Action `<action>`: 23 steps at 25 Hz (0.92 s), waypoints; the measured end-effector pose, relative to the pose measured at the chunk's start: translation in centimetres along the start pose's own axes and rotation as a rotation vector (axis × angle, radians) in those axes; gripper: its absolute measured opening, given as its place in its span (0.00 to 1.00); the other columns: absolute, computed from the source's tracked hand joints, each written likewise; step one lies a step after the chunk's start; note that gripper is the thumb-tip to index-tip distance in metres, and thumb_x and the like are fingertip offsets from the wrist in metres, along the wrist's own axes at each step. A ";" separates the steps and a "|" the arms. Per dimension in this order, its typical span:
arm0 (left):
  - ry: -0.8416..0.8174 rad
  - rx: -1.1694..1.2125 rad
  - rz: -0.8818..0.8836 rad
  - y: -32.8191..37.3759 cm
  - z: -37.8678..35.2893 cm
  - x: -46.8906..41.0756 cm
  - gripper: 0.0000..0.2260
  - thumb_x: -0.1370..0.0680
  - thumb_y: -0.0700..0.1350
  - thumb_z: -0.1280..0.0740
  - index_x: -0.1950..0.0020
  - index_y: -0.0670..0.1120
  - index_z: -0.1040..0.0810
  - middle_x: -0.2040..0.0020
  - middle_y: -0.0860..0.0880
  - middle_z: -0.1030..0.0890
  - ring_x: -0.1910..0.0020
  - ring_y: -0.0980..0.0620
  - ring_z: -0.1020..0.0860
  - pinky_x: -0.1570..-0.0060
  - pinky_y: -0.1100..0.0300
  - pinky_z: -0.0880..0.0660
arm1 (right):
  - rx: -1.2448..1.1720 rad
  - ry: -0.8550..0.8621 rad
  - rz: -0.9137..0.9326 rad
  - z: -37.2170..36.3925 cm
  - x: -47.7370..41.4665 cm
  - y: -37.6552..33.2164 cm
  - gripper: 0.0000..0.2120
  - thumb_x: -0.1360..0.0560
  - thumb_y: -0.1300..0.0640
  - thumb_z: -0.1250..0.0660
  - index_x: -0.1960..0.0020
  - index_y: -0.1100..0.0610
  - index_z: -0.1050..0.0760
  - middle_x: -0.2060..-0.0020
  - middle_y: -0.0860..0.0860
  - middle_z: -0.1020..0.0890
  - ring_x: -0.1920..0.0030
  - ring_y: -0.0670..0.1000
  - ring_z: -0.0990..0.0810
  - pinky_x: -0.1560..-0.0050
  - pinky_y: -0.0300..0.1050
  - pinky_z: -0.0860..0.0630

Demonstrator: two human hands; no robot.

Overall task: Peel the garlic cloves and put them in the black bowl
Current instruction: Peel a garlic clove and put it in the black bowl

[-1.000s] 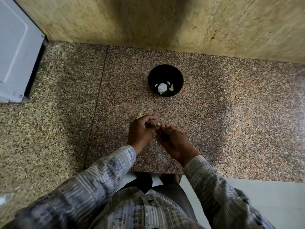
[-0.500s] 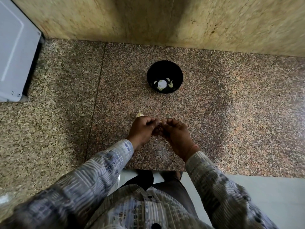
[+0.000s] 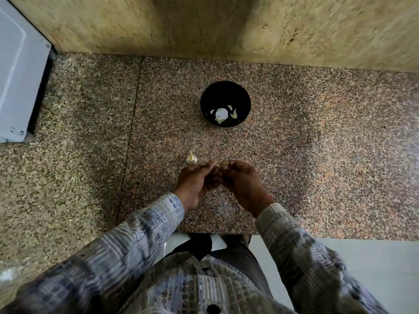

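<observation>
Pinching a garlic clove (image 3: 217, 164) between them, left hand (image 3: 196, 180) and right hand (image 3: 240, 180) meet fingertip to fingertip; black bowl (image 3: 225, 96) beyond holds peeled cloves (image 3: 234, 114).

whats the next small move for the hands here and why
Probably keep stripping the skin: both hands, left hand and right hand, pinch a small clove between fingertips, short of the bowl, which already holds a few pale pieces. Once bare, drop it there. Another garlic piece waits on the counter.
</observation>
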State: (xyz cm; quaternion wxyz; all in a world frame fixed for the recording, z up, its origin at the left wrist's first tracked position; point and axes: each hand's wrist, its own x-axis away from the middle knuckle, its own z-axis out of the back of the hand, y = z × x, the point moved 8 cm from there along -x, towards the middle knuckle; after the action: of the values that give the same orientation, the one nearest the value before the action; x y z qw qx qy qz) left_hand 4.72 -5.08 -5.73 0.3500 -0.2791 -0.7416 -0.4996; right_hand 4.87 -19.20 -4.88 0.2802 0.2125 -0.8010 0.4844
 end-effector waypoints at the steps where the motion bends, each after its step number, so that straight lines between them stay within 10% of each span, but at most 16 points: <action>1: 0.018 -0.006 0.006 0.0 0.2 -0.1 0.08 0.20 0.45 0.28 0.52 0.40 0.15 0.56 0.41 0.13 0.61 0.48 0.15 0.54 0.53 0.16 | -0.018 -0.001 -0.010 0.0 -0.1 0.2 0.06 0.18 0.68 0.38 0.48 0.65 0.22 0.57 0.58 0.17 0.56 0.54 0.17 0.51 0.46 0.17; 17: 0.121 -0.177 0.004 1.0 -1.7 -4.0 0.13 0.15 0.46 0.35 0.49 0.37 0.18 0.60 0.42 0.19 0.67 0.49 0.22 0.69 0.60 0.22 | -0.061 0.219 -0.112 3.1 -0.2 3.3 0.10 0.18 0.71 0.39 0.52 0.62 0.22 0.62 0.55 0.18 0.64 0.51 0.17 0.62 0.44 0.18; 23: 0.093 -1.348 -0.910 3.1 0.3 1.5 0.16 0.21 0.37 0.31 0.34 0.45 0.18 0.39 0.46 0.15 0.42 0.49 0.17 0.41 0.56 0.20 | -0.102 0.216 -0.107 4.5 0.0 2.2 0.10 0.18 0.70 0.39 0.53 0.62 0.22 0.61 0.55 0.16 0.59 0.53 0.16 0.45 0.52 0.19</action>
State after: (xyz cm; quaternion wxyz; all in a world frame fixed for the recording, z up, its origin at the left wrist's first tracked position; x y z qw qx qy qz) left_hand 6.10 -3.68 -2.92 -0.1002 -0.0800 -0.3071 -0.9430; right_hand 2.44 -22.29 -7.98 0.4009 0.1870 -0.7771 0.4477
